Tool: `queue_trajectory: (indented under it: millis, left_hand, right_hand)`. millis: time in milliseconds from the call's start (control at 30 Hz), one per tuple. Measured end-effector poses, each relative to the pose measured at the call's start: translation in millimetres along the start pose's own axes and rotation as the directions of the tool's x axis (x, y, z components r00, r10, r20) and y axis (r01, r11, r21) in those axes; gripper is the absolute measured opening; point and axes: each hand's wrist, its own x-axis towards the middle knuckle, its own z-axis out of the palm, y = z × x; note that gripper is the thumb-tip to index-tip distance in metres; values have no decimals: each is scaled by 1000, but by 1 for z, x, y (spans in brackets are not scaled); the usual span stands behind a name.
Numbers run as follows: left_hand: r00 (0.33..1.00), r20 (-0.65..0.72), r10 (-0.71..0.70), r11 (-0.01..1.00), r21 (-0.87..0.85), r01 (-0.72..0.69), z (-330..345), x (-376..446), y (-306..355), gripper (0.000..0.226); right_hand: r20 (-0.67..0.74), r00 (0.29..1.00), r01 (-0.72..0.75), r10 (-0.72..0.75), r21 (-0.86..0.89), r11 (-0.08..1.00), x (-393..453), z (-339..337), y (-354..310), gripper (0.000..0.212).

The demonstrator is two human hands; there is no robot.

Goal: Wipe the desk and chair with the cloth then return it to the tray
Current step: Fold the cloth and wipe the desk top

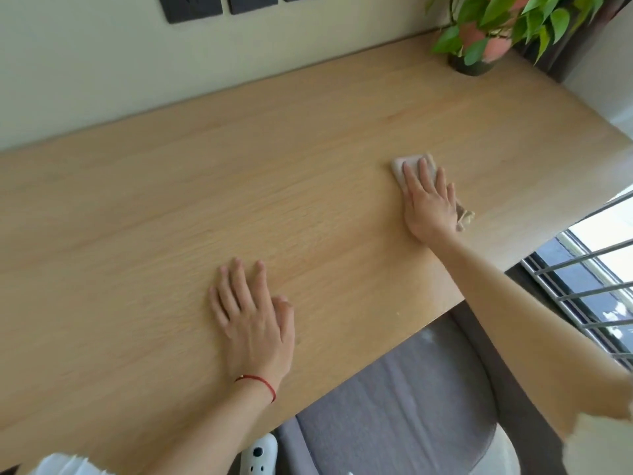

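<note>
1. Light wood-grain desk (pixel 239 186) runs along a pale wall (pixel 102 70) bearing dark panels (pixel 193 6); a barred window (pixel 589 275) stands at the right.
2. At the far right corner sits a dark pot (pixel 471 66) holding a green leafy plant (pixel 507 25).
3. Right hand (pixel 428 204) lies flat, fingers spread, pressing the beige cloth (pixel 406 166) onto the desk.
4. Left hand (pixel 251 320), open and empty, rests palm-down nearer the front edge.
5. Grey cushioned chair (pixel 394 413) is tucked below the desk edge.

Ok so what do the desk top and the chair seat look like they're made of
The desk looks like light wood or wood-look laminate, matte: fine grain lines run along it, with no glare. The chair seat looks like grey woven fabric upholstery: soft, dull texture with a stitched seam.
</note>
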Motion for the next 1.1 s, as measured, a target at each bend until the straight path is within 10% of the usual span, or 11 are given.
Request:
queue_trajectory:
  millis: [233, 433, 667, 800, 1100]
  left_hand:
    - [1000, 8, 5, 1000, 5, -5, 3, 1, -2, 58]
    - [998, -61, -4, 999, -40, 2, 3, -1, -1, 53]
    - [997, -78, 25, 997, -72, -31, 0, -2, -2, 62]
    - [997, -46, 65, 993, -96, -69, 1, 18, 9, 67]
    - [998, -31, 53, 999, -12, -53, 11, 34, 14, 64]
  right_hand:
    - [121, 934, 338, -335, -7, 941, 36, 31, -138, 49]
    - [183, 609, 766, -772, 116, 632, -97, 49, -134, 50]
    - [41, 982, 187, -184, -92, 978, -21, -11, 73, 60]
    - [-36, 974, -226, 225, -24, 974, 1, -30, 124, 47]
    - [11, 939, 343, -343, 26, 939, -168, 22, -3, 46]
